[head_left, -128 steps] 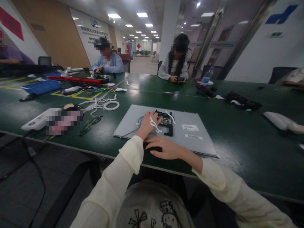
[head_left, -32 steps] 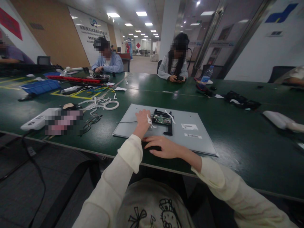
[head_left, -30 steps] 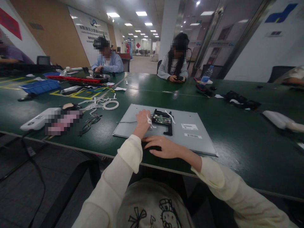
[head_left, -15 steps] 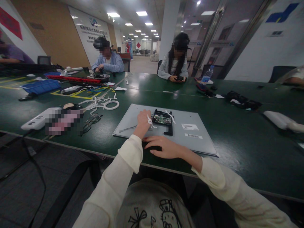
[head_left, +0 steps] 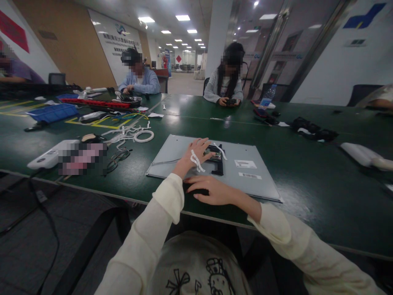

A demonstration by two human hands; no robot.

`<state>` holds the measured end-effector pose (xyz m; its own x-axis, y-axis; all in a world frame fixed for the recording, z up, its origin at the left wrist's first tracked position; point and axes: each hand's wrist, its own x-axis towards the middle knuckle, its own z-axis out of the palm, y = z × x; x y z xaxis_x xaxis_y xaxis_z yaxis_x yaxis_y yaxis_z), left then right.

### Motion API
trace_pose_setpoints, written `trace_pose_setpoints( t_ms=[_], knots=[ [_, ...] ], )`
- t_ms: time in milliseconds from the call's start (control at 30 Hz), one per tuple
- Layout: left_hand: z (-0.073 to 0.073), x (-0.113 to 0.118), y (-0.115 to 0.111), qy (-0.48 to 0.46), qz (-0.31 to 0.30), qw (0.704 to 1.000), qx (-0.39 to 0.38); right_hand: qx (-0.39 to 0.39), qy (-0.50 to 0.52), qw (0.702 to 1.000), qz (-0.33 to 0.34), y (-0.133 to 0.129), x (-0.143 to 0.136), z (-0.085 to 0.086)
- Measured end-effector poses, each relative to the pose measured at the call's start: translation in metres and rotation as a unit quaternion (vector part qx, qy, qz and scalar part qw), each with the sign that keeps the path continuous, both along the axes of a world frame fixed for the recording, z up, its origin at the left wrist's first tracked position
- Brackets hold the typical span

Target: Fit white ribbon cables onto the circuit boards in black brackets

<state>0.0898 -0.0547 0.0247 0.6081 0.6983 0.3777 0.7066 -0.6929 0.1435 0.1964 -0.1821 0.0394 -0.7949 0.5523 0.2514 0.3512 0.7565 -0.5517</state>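
A grey flat panel [head_left: 242, 149] lies on the table in front of me. On it sits a black bracket [head_left: 221, 166] around a small green circuit board [head_left: 216, 155]. My left hand [head_left: 195, 155] is open over the board's left part, fingers apart, hiding some of the board and bracket. Strips of white tape [head_left: 196, 162] cling to the back of that hand. Another white tape strip [head_left: 221, 151] stands at the bracket's upper edge. A thin grey cable [head_left: 166, 162] runs left from under the hand. My right hand [head_left: 215, 190] rests open at the panel's near edge, fingers stretched left.
Left of the panel are eyeglasses [head_left: 119, 157], a white tape roll [head_left: 144, 136], loose tape strips and a white power strip [head_left: 53, 153]. A blue tray [head_left: 53, 112] lies farther left. Black goggles-like gear [head_left: 315, 129] and a water bottle [head_left: 268, 96] are right. Several people sit around the table.
My left hand has shifted right and opened out from a closed pose, now covering part of the circuit board. The cable beside it lies straighter. My right hand has stayed put.
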Motion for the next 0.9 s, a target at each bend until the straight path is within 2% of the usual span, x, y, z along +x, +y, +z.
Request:
trace_pose_setpoints(
  t_ms=[100, 200, 433, 667, 833, 900],
  knots=[
    [-0.009, 0.000, -0.001, 0.037, -0.018, 0.998, -0.042, 0.005, 0.004, 1.000, 0.001, 0.000, 0.000, 0.001],
    [-0.013, 0.000, -0.001, 0.049, -0.018, 0.997, -0.050, 0.009, 0.006, 1.000, 0.003, 0.000, 0.000, 0.001],
    [-0.010, 0.000, -0.005, 0.044, -0.003, 0.998, -0.033, 0.005, 0.006, 1.000, 0.007, -0.001, -0.001, 0.004],
    [-0.005, 0.009, -0.011, 0.029, 0.056, 0.998, -0.018, 0.012, 0.003, 1.000, 0.014, 0.000, -0.001, 0.004],
    [0.000, 0.029, -0.001, -0.019, -0.001, 1.000, -0.001, 0.042, -0.004, 0.999, 0.011, -0.003, 0.002, 0.007],
    [0.000, 0.037, 0.003, -0.015, -0.028, 0.999, -0.008, 0.070, 0.025, 0.997, -0.016, -0.001, 0.011, 0.010]
  ],
)
